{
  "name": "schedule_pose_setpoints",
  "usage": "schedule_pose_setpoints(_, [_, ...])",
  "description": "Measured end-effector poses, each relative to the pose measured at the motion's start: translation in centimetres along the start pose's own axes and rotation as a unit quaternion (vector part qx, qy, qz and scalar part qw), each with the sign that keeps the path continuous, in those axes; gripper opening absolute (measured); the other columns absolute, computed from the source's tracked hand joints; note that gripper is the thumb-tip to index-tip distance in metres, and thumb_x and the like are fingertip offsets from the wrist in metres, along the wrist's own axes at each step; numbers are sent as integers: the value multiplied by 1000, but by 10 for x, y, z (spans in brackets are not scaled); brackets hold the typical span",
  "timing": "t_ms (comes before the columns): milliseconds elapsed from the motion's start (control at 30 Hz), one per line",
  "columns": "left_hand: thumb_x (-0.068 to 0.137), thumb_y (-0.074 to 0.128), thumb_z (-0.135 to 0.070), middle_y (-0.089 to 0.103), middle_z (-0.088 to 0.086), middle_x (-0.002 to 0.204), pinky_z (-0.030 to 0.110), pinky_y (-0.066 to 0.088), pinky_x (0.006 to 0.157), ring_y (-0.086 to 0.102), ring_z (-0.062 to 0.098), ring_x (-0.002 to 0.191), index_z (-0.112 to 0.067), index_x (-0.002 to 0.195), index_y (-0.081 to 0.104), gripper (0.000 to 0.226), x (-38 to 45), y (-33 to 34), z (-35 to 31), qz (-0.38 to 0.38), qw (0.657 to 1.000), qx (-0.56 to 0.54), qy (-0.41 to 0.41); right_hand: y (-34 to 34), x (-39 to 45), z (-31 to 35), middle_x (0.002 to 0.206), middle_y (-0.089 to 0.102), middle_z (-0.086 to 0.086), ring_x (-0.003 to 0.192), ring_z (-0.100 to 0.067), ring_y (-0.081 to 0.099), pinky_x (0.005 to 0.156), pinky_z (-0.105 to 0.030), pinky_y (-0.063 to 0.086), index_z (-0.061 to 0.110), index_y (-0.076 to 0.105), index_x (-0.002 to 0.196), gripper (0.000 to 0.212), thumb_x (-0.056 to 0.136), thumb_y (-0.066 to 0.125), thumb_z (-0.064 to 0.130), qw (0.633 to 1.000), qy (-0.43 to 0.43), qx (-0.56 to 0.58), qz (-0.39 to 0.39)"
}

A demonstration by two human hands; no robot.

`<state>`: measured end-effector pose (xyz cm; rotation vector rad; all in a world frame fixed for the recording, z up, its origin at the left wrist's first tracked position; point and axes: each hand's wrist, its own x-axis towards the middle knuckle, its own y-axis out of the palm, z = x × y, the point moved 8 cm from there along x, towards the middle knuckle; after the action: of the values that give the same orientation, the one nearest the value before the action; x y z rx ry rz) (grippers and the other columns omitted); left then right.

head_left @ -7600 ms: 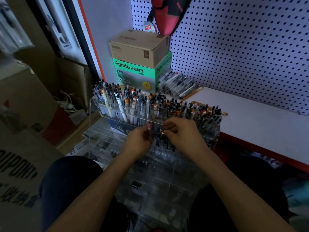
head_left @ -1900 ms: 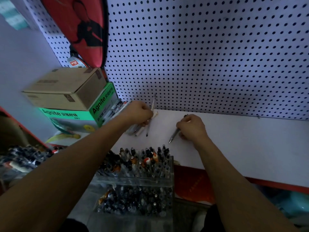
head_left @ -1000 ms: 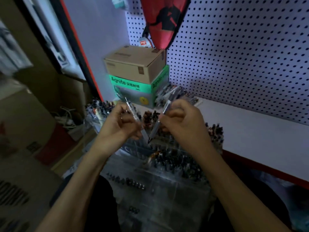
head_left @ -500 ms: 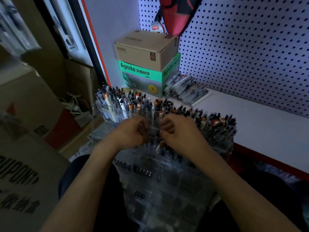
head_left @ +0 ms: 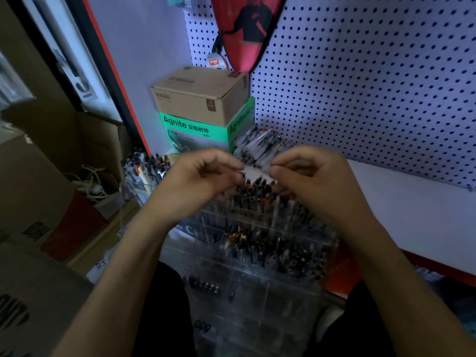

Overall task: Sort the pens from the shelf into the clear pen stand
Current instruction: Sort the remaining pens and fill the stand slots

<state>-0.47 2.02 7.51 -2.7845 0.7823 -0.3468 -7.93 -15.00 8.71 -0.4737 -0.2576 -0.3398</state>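
The clear pen stand (head_left: 257, 300) sits low in front of me, its tiered rows packed with dark-capped pens (head_left: 257, 194). A loose pile of pens (head_left: 260, 145) lies on the white shelf (head_left: 412, 210) beside the green box. My left hand (head_left: 201, 176) and my right hand (head_left: 309, 179) hover just above the stand's back rows, fingertips facing each other a short gap apart. Both hands are loosely curled and I see no pen in either. The view is slightly blurred.
A brown carton (head_left: 201, 99) is stacked on a green Agnite box (head_left: 190, 130) at the shelf's left end. A pegboard wall (head_left: 360, 86) rises behind, with a red bag (head_left: 247, 29) hanging on it. Cardboard boxes (head_left: 38, 189) and cables (head_left: 90, 181) sit to the left.
Both hands carried a pen each from the shelf down into the stand. Now they have lifted off the stand with nothing in them, and my view has tilted up.
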Motion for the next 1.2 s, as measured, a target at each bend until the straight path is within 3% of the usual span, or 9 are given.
schedule_pose_setpoints(200, [87, 63, 4, 75, 7, 82, 23, 53, 55, 67, 15, 66, -12, 95, 70, 19, 66, 32, -20, 68, 993, 91, -1, -40, 33, -12, 79, 73, 4, 70, -8, 70, 66, -26, 58, 21, 72, 91, 3, 91, 69, 19, 999, 39, -12, -33])
schedule_pose_setpoints(367, [90, 63, -2, 72, 7, 83, 19, 50, 52, 61, 5, 55, -15, 92, 70, 14, 119, 74, -8, 135, 971, 197, -15, -59, 64, -58, 86, 72, -4, 76, -15, 71, 71, -31, 59, 13, 72, 96, 8, 89, 71, 17, 989, 139, -38, -29])
schedule_pose_setpoints(533, [89, 66, -10, 68, -3, 80, 27, 53, 61, 63, 9, 66, -16, 95, 71, 9, 160, 112, 30, 200, 920, 335, -29, -65, 70, -128, 92, 72, -9, 79, -19, 70, 71, -31, 58, 10, 71, 96, 8, 89, 70, 14, 972, 229, -27, -43])
schedule_pose_setpoints(600, [91, 64, -11, 65, 0, 84, 28, 48, 65, 59, 11, 69, -12, 96, 71, 9, 174, 127, 47, 224, 889, 398, -23, -67, 70, -152, 90, 72, -11, 77, -20, 70, 70, -33, 59, 12, 70, 91, 4, 88, 71, 14, 967, 250, -46, -31])
schedule_pose_setpoints(667, [89, 62, -11, 63, 9, 83, 34, 47, 68, 51, 17, 70, -9, 84, 67, 8, 188, 137, 65, 231, 860, 455, -23, -69, 71, -168, 90, 71, -8, 74, -16, 69, 66, -30, 57, 15, 69, 88, 1, 87, 70, 15, 962, 261, -70, -20])
schedule_pose_setpoints(800, [86, 65, -13, 41, 8, 59, 30, 35, 55, 36, 20, 55, -12, 57, 42, 37, 208, 150, 86, 219, 833, 506, -47, -71, 73, -188, 88, 67, -2, 68, -12, 66, 55, -20, 48, 17, 68, 86, 3, 88, 69, 15, 960, 266, -82, -6])
schedule_pose_setpoints(933, [86, 70, -23, 46, 4, 62, 30, 42, 53, 42, 16, 54, -11, 63, 48, 34, 213, 169, 96, 225, 804, 546, -72, -70, 76, -202, 83, 65, 2, 68, -11, 65, 52, -17, 45, 17, 68, 83, 7, 89, 68, 14, 956, 282, -78, 5])
schedule_pose_setpoints(1100, [92, 62, -25, 32, 4, 55, 27, 28, 48, 28, 17, 48, -12, 58, 37, 44, 208, 191, 98, 280, 756, 590, -47, -68, 81, -209, 94, 70, -15, 80, -25, 69, 60, -29, 56, -1, 72, 93, 13, 89, 66, 9, 954, 289, -81, 2])
schedule_pose_setpoints(1200, [94, 61, -25, 31, 5, 56, 27, 27, 50, 28, 18, 50, -11, 61, 39, 42, 209, 187, 98, 278, 769, 575, -31, -69, 82, -214, 99, 70, -22, 79, -28, 70, 71, -39, 60, -8, 70, 100, 22, 88, 65, 10, 949, 307, -75, -16])
